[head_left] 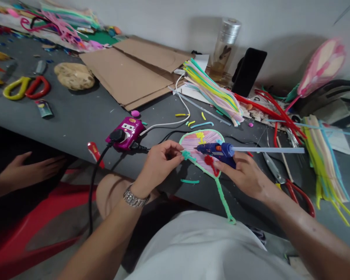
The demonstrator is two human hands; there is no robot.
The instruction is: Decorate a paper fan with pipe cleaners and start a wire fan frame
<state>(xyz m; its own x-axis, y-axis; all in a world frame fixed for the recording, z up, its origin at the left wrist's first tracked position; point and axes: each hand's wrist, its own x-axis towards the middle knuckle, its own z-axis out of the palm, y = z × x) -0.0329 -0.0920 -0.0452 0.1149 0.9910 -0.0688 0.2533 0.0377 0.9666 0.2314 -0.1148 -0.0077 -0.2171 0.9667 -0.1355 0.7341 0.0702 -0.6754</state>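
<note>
My right hand (245,171) is wrapped round a blue hot glue gun (214,149), its nozzle pointing left and a long clear glue stick (268,150) sticking out of its back. Between the fingertips of my left hand (163,159) is a small teal pipe-cleaner flower (186,154), close to the nozzle. Beneath both lies a fan-shaped pipe-cleaner piece (189,137) with a pink-lilac face, a green border and a twisted green handle (223,198). A yellow flower (201,136) and a red flower (209,161) sit on its face.
A purple power strip (126,134) with cables stands left of the fan. Behind are cardboard sheets (134,74), pipe-cleaner bundles (212,91), a bottle (225,48) and a phone (249,72). Red-handled scissors (299,194) lie right. Another person's hand (32,171) is at left.
</note>
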